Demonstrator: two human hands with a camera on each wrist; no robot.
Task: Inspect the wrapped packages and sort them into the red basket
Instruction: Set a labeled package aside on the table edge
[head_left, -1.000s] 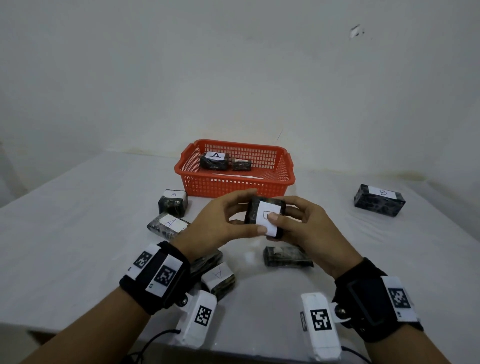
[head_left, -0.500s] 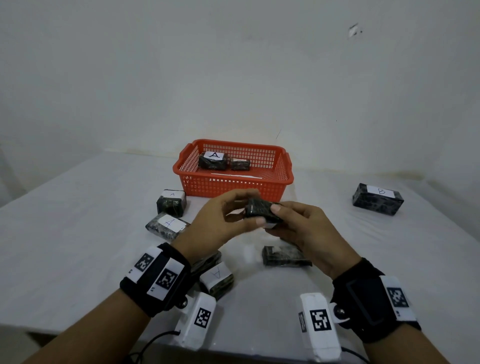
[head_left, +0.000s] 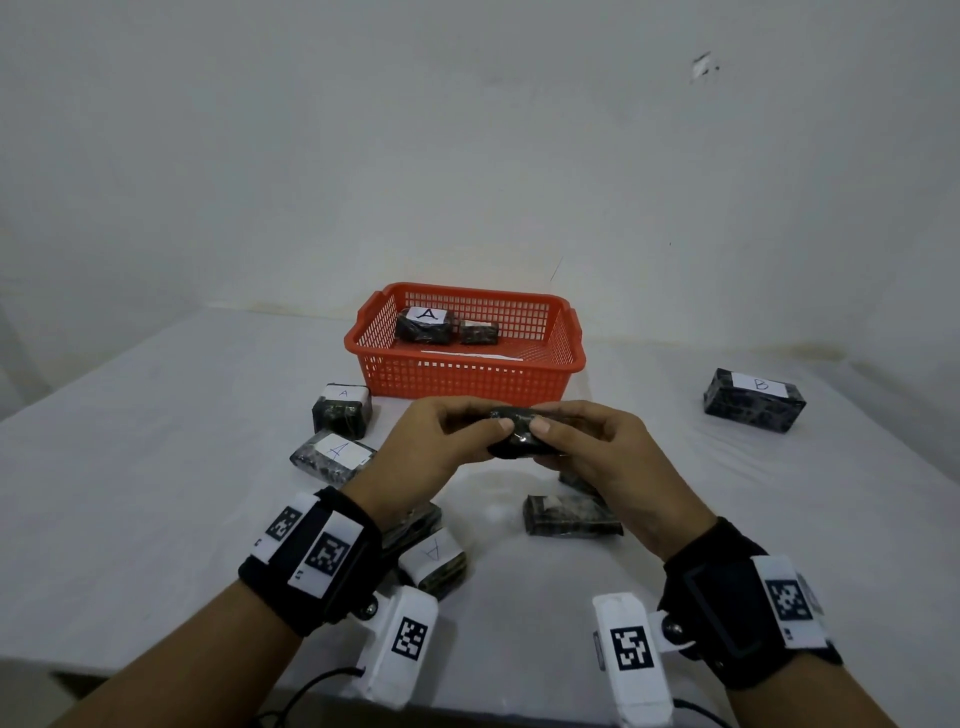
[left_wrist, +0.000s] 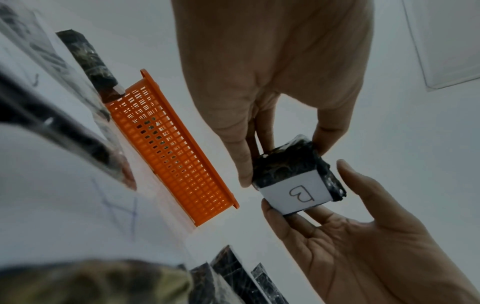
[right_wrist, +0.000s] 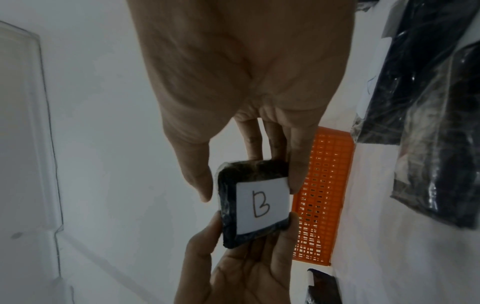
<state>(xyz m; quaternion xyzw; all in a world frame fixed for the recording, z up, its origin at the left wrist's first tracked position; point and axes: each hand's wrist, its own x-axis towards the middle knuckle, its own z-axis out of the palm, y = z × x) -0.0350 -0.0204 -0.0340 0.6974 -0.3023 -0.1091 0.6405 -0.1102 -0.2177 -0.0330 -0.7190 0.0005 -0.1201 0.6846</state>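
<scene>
Both hands hold one small dark wrapped package (head_left: 517, 435) in the air in front of the red basket (head_left: 465, 375). My left hand (head_left: 491, 415) pinches its left end and my right hand (head_left: 545, 421) pinches its right end. From the head only its dark side shows. Its white label, marked B (right_wrist: 261, 203), faces down toward the wrists and also shows in the left wrist view as the package (left_wrist: 293, 174) sits between the fingers. Inside the basket lie a package labelled A (head_left: 423, 325) and a smaller one (head_left: 479, 332).
Three A-labelled packages (head_left: 343, 410) (head_left: 332, 457) (head_left: 434, 564) lie on the white table at left and under my left wrist. A dark package with no label showing (head_left: 571, 514) lies below my right hand. A B-labelled package (head_left: 753, 400) sits at far right.
The hands turned the held package: its white label faced up toward the head a second ago and now faces down. The hands stayed in front of the basket.
</scene>
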